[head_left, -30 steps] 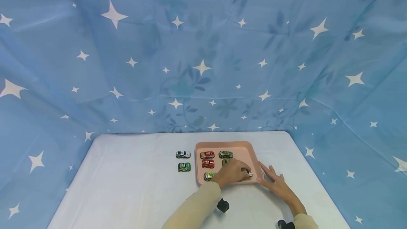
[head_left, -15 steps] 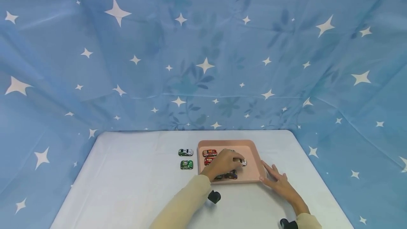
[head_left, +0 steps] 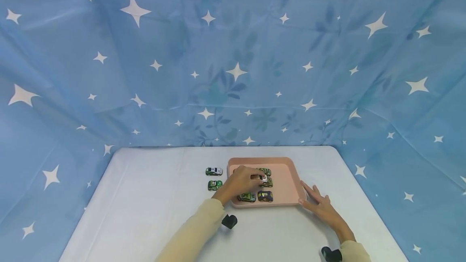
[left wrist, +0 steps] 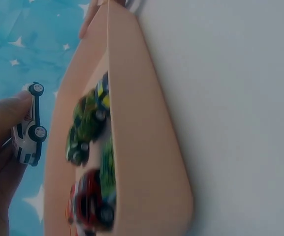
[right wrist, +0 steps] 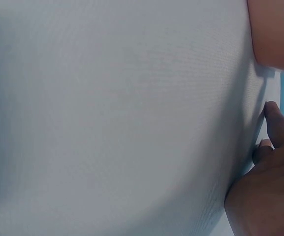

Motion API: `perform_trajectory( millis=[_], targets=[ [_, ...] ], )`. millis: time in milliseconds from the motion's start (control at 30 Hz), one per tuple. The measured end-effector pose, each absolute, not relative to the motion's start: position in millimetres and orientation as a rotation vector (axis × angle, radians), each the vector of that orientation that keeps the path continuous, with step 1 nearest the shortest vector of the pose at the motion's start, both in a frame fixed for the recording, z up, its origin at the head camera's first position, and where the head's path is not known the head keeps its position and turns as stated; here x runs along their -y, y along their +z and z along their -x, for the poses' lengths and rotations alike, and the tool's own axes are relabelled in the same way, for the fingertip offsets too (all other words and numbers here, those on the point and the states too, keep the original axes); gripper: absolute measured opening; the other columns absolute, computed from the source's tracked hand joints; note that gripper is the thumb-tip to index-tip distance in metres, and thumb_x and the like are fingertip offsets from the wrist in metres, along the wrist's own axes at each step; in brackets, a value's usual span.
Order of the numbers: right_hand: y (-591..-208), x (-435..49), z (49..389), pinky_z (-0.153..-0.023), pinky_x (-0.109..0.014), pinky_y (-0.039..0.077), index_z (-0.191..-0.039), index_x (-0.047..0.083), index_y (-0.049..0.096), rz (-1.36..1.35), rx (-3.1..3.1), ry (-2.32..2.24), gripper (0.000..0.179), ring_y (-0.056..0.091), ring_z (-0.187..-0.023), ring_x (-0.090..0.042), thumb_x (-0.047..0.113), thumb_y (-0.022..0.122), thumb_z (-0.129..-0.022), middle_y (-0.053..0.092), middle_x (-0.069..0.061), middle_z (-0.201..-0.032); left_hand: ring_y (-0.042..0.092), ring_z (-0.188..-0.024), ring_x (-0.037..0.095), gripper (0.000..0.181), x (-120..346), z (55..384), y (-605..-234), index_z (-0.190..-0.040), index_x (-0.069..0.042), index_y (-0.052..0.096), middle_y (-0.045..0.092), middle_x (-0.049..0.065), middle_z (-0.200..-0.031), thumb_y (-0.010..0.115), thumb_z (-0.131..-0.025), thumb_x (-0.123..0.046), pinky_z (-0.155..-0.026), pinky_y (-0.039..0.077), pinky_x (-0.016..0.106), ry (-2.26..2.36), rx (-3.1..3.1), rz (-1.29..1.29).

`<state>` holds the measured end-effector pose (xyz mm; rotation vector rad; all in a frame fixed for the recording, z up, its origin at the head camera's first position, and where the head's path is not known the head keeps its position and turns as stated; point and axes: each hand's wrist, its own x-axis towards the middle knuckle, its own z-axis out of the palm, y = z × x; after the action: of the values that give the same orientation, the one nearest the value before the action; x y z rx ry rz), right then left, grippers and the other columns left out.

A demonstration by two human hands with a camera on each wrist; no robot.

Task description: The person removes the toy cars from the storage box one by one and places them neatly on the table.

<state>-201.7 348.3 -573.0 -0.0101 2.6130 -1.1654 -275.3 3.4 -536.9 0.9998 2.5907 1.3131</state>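
Observation:
My left hand [head_left: 242, 180] pinches a white toy car [left wrist: 28, 130] between thumb and fingers, raised above the pink tray [left wrist: 146, 147]. Below it in the tray sit several toy cars: a dark one with yellow marks [head_left: 265, 196], a green one [head_left: 246, 197], a camouflage one [head_left: 264, 171] and a red one [left wrist: 90, 199]. Part of this group is hidden behind the hand in the head view. At the tray's right front corner my right hand [head_left: 322, 209] rests with fingers extended, its fingertips right at the rim.
Left of the tray, a white and green toy car [head_left: 214, 171] and a green toy car [head_left: 214, 185] lie on the white table [head_left: 153, 197]. A blue curtain with white stars [head_left: 218, 51] hangs behind and at both sides.
My left hand has lifted the white toy car from the tray's right front part and carried it leftward over the other cars. The right hand stays at the tray's corner.

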Motion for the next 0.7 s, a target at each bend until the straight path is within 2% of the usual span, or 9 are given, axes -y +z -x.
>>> perform_trajectory(
  millis=[100,233,300,367,467,600,700],
  targets=[
    [-571.9,-348.0,202.5,-0.116,-0.074,-0.019,-0.169,0.012,0.033,0.0,-2.603,-1.161,0.083,-0.005,-0.159,-0.053,0.043,0.07,-0.101,0.019,-0.024,-0.172,0.039,-0.056,0.001,0.022,9.6,273.7,-538.0,-0.124,-0.012,0.082,0.063,-0.009,-0.073,0.076,-0.103,-0.016,-0.058,0.038,0.02,1.298,-2.611,-0.998],
    [-572.1,-347.8,202.8,-0.117,-0.074,-0.02,-0.17,0.013,0.033,-0.011,-2.604,-1.162,0.084,-0.005,-0.159,-0.053,0.044,0.069,-0.101,0.02,-0.024,-0.172,0.045,-0.06,0.001,0.023,29.1,269.7,-537.1,-0.124,-0.012,0.082,0.076,-0.006,-0.097,0.076,-0.103,-0.018,-0.062,0.042,0.022,1.275,-2.643,-0.941],
    [-572.3,-347.4,202.6,-0.116,-0.074,-0.02,-0.17,0.013,0.033,-0.014,-2.604,-1.16,0.084,-0.006,-0.159,-0.053,0.044,0.069,-0.101,0.019,-0.024,-0.172,0.046,-0.058,0.001,0.024,39.3,267.3,-537.4,-0.125,-0.013,0.082,0.078,-0.004,-0.1,0.077,-0.102,-0.019,-0.06,0.041,0.022,1.265,-2.654,-0.916],
    [-573.0,-347.5,202.5,-0.116,-0.074,-0.02,-0.17,0.014,0.033,-0.017,-2.601,-1.156,0.084,-0.006,-0.159,-0.053,0.045,0.069,-0.101,0.019,-0.024,-0.173,0.046,-0.058,0.001,0.024,49.4,264.9,-537.1,-0.124,-0.012,0.082,0.079,-0.003,-0.099,0.077,-0.102,-0.019,-0.059,0.041,0.022,1.27,-2.657,-0.9],
    [-573.6,-348.0,202.3,-0.116,-0.074,-0.02,-0.17,0.014,0.033,-0.018,-2.6,-1.144,0.085,-0.006,-0.159,-0.053,0.045,0.069,-0.101,0.018,-0.024,-0.173,0.045,-0.059,0.001,0.025,64.6,261.1,-535.9,-0.125,-0.011,0.082,0.076,-0.002,-0.09,0.078,-0.101,-0.017,-0.059,0.04,0.022,1.27,-2.675,-0.918],
    [-574.7,-349.4,203.3,-0.116,-0.075,-0.018,-0.17,0.013,0.032,-0.006,-2.612,-1.132,0.084,-0.005,-0.158,-0.054,0.045,0.069,-0.101,0.017,-0.025,-0.173,0.046,-0.065,0.002,0.025,84.1,255.8,-535.7,-0.124,-0.008,0.081,0.066,-0.008,-0.079,0.079,-0.099,-0.012,-0.063,0.044,0.024,1.249,-2.716,-0.961],
    [-575.7,-350.2,204.7,-0.116,-0.075,-0.018,-0.17,0.014,0.032,-0.008,-2.623,-1.132,0.084,-0.005,-0.158,-0.054,0.045,0.069,-0.101,0.018,-0.025,-0.173,0.049,-0.069,0.002,0.025,96.5,250.9,-537.4,-0.123,-0.008,0.082,0.064,-0.012,-0.081,0.08,-0.098,-0.011,-0.067,0.048,0.025,1.23,-2.751,-0.976]
  ],
)
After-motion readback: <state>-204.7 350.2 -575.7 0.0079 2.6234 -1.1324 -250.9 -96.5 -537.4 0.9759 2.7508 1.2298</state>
